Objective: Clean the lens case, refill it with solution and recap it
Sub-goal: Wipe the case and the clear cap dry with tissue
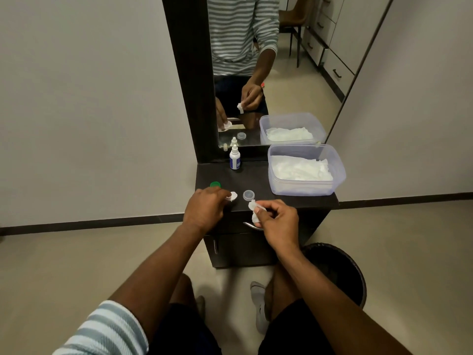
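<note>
Left hand [204,210] grips lens case [232,196]; right hand [277,221] pinches tissue [254,211]. Two caps: green cap [215,185], clear cap [248,194]. One solution bottle [234,159].

Translucent plastic tub [307,188], crumpled tissue [256,213]

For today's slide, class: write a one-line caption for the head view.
Left hand steadies the lens case as right hand pinches a tissue beside a clear cap.

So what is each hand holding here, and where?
Right hand pinches a crumpled tissue at its middle. Left hand holds a white piece at its fingertips; the grip is hidden.
</note>
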